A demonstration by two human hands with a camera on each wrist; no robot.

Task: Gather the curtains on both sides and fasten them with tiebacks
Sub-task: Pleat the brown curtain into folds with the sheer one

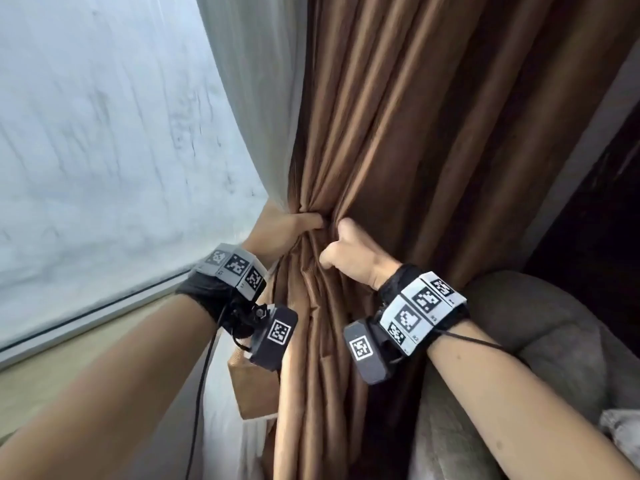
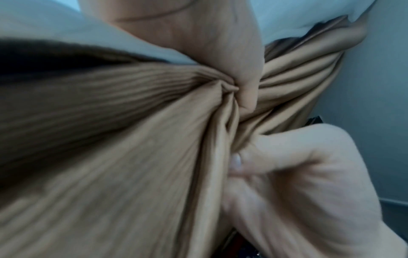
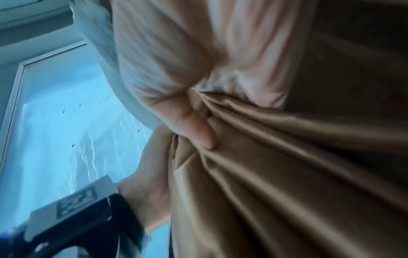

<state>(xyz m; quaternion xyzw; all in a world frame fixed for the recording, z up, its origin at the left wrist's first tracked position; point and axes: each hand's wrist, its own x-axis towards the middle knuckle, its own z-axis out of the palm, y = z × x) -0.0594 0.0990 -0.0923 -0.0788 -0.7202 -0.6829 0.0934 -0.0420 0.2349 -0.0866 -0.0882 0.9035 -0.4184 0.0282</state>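
Note:
A brown curtain (image 1: 398, 133) hangs in heavy folds and is bunched to a narrow waist at mid-height. My left hand (image 1: 298, 225) grips that waist from the left, thumb across the front, its fingers hidden behind the cloth. My right hand (image 1: 346, 251) grips the same bunch from the right, fingers curled into the folds. In the left wrist view my left thumb (image 2: 245, 78) presses into the curtain (image 2: 132, 157), with the right hand (image 2: 304, 174) just below. A flat tan fabric strip (image 1: 251, 386), possibly the tieback, hangs under my left wrist.
A white sheer curtain (image 1: 249, 98) hangs behind the brown one, against a large window (image 1: 104, 150) with a sill (image 1: 86, 323) on the left. A grey padded sofa (image 1: 536, 341) stands close on the right. A black cable (image 1: 204, 375) dangles from my left wrist.

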